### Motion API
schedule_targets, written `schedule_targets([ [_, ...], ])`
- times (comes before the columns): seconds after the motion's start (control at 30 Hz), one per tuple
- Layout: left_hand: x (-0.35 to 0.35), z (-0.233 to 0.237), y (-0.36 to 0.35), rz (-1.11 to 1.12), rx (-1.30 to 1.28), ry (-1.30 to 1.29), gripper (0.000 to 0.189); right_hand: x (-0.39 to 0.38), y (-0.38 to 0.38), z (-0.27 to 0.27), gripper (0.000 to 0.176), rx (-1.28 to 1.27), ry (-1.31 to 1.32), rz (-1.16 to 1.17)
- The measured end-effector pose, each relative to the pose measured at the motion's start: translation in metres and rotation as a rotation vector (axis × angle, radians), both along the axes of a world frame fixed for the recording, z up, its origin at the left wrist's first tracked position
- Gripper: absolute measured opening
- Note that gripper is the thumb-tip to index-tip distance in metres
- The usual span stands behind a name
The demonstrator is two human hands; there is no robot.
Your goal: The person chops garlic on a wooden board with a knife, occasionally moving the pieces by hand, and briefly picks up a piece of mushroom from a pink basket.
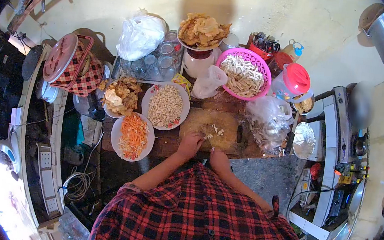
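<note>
At the front edge of a wooden cutting board [226,123], my left hand [191,142] has its fingers closed around a small whitish piece of food. My right hand [219,159] grips a knife [208,141] whose blade points up and left towards my left hand. Small white cut pieces [219,132] lie on the board just beyond the blade. Left of the board stands a plate heaped with white cubes [165,106]. Nearer me on that side is a plate of orange and white shreds [133,136].
A pink basket of pale sticks [242,76] stands behind the board, with a clear plastic bag [269,121] to its right. Fried food [203,31] is piled at the back. Glasses on a tray [150,66] stand back left. A stove [344,122] is far right.
</note>
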State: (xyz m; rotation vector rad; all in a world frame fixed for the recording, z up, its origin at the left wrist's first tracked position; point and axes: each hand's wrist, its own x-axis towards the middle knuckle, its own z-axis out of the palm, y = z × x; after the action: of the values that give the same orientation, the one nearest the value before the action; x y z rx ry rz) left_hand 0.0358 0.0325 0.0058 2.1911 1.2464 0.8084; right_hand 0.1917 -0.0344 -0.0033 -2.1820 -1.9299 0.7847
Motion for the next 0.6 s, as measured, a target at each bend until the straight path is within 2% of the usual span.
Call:
schedule_targets([
  [0.17,0.0,-0.003,0.002,0.029,-0.114,0.055,0.01,0.002,-0.005,0.007,0.034,0.047,0.024,0.003],
  [0.23,-0.001,-0.005,0.002,0.024,-0.099,0.058,0.01,0.0,-0.007,0.021,0.034,-0.025,0.007,-0.017],
  [0.4,-0.002,-0.006,0.001,0.016,-0.107,0.007,0.012,-0.002,-0.005,0.013,0.035,-0.054,0.013,-0.014],
  [0.5,-0.001,-0.014,0.001,0.026,-0.115,0.076,0.012,-0.003,-0.002,0.004,0.034,-0.033,0.0,-0.009],
  [0.6,-0.001,-0.016,0.003,0.017,-0.124,-0.006,0.011,-0.003,-0.003,0.009,0.035,-0.039,-0.016,-0.024],
])
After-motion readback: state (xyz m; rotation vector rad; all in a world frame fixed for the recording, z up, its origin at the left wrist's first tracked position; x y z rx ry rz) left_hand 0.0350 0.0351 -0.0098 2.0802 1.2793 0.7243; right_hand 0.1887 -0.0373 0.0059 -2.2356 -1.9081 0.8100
